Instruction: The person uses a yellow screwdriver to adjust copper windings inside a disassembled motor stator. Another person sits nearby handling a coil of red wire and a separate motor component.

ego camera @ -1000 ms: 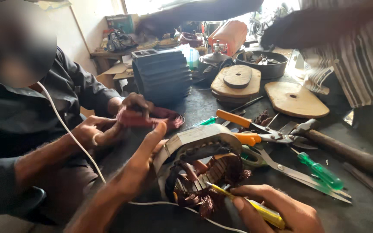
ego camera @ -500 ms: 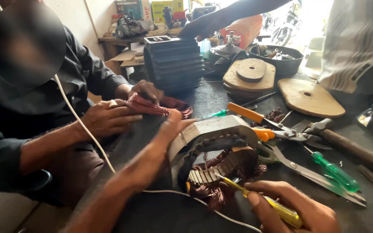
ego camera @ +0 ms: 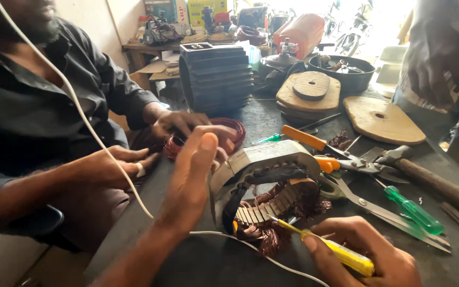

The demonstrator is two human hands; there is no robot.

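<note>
**Stator on the counter: prying copper out with a screwdriver**

Stator [ego camera: 264, 180] lies on its side at the near middle of the dark counter [ego camera: 272, 114], its open bore facing the wearer, frayed copper winding [ego camera: 272, 236] spilling out of the near edge. From the head camera, the one view there is, the right hand [ego camera: 365, 255] is closed around a yellow-handled screwdriver [ego camera: 341, 254], whose tip sits at the slots along the lower inside of the core. The left hand [ego camera: 189, 183] is open, fingers together and raised, held just left of the housing; whether it touches the metal I cannot tell.

To my eye, the prying would go better with that left hand pressed flat on the housing so the core does not roll, and with the blade kept low along the slot, levering in short lifts so it does not slip toward the palm.

Just right of the stator lie orange-handled pliers [ego camera: 314, 146], scissors [ego camera: 367, 204] and a green screwdriver [ego camera: 413, 210]. At far left, another person's hands [ego camera: 179, 125] work a reddish wire coil [ego camera: 229, 130].
</note>
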